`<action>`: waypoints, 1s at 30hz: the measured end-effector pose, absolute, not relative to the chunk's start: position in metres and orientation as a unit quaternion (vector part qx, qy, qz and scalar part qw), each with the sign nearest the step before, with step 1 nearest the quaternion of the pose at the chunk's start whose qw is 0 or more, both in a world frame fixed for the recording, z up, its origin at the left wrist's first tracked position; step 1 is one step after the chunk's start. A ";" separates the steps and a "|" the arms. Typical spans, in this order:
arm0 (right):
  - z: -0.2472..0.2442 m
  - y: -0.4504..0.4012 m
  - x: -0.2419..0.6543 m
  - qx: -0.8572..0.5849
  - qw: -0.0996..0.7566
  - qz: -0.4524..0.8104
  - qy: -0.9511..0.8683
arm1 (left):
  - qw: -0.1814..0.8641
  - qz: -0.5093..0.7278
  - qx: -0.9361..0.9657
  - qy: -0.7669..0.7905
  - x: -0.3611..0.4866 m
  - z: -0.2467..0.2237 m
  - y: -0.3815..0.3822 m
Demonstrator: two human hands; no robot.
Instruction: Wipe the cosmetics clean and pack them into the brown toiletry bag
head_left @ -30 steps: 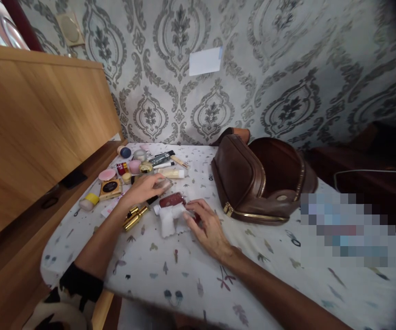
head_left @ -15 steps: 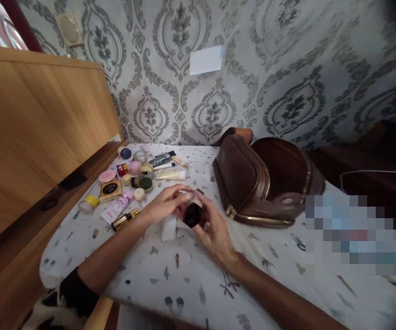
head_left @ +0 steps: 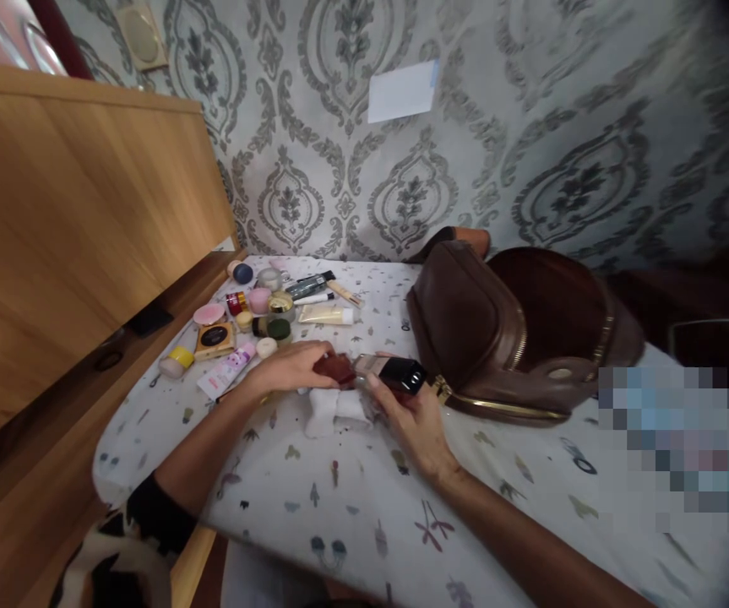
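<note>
My right hand (head_left: 418, 426) is closed round a small clear bottle with a black cap (head_left: 402, 375), its cap pointing right. Close beside the bottle's clear end, my left hand (head_left: 297, 367) is closed on a reddish-brown item (head_left: 334, 370). Crumpled white tissue (head_left: 332, 411) lies on the patterned cloth (head_left: 319, 485) just below both hands. Several jars and tubes are grouped beyond my left hand, among them a cream tube (head_left: 324, 315), a pink jar (head_left: 259, 300) and a gold square compact (head_left: 215, 336).
An open brown leather bag (head_left: 465, 312) with gold zips stands to the right, near the wall. At the left is a wooden cabinet (head_left: 85, 186). A pink and white tube (head_left: 228, 370) and a yellow-banded bottle (head_left: 176, 362) lie near the left table edge.
The black-capped bottle has turned from facing me to lying sideways in my right hand. My left hand has drawn slightly apart, and the reddish-brown item shows in it. The view has shifted.
</note>
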State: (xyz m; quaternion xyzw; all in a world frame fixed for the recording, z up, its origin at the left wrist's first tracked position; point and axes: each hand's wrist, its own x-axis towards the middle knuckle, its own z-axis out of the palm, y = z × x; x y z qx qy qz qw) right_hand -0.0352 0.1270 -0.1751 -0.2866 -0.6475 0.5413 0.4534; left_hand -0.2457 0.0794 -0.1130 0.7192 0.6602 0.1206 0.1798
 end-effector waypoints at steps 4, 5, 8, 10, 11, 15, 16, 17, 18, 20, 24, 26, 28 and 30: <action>-0.175 0.128 -0.035 -0.310 0.439 0.539 -0.648 | 0.157 0.073 0.722 0.671 -0.241 -0.108 0.079; -0.175 0.128 -0.035 -0.314 0.438 0.536 -0.650 | 0.148 0.067 0.718 0.677 -0.241 -0.107 0.079; -0.176 0.129 -0.034 -0.325 0.433 0.531 -0.652 | 0.113 0.060 0.699 0.703 -0.245 -0.107 0.078; -0.177 0.129 -0.034 -0.326 0.430 0.533 -0.652 | 0.099 0.059 0.687 0.718 -0.250 -0.109 0.078; -0.176 0.129 -0.034 -0.324 0.431 0.533 -0.652 | 0.098 0.059 0.684 0.721 -0.252 -0.110 0.078; -0.171 0.125 -0.036 -0.300 0.440 0.542 -0.650 | 0.089 0.066 0.688 0.718 -0.252 -0.110 0.076; -0.170 0.124 -0.036 -0.292 0.444 0.549 -0.645 | 0.074 0.081 0.687 0.718 -0.249 -0.109 0.076; -0.169 0.123 -0.037 -0.284 0.449 0.555 -0.640 | 0.052 0.102 0.685 0.720 -0.246 -0.107 0.075; -0.168 0.122 -0.037 -0.278 0.453 0.559 -0.636 | 0.028 0.126 0.680 0.721 -0.242 -0.105 0.074; -0.167 0.121 -0.038 -0.273 0.462 0.560 -0.630 | 0.008 0.162 0.677 0.718 -0.234 -0.100 0.072; -0.168 0.125 -0.037 -0.278 0.468 0.559 -0.625 | 0.097 0.107 0.741 0.656 -0.218 -0.095 0.067; -0.169 0.128 -0.036 -0.289 0.464 0.562 -0.621 | 0.130 0.059 0.775 0.616 -0.212 -0.095 0.065; -0.170 0.132 -0.036 -0.302 0.462 0.568 -0.611 | 0.149 0.022 0.795 0.587 -0.208 -0.096 0.064; -0.172 0.134 -0.036 -0.312 0.460 0.575 -0.600 | 0.159 0.003 0.806 0.570 -0.205 -0.097 0.064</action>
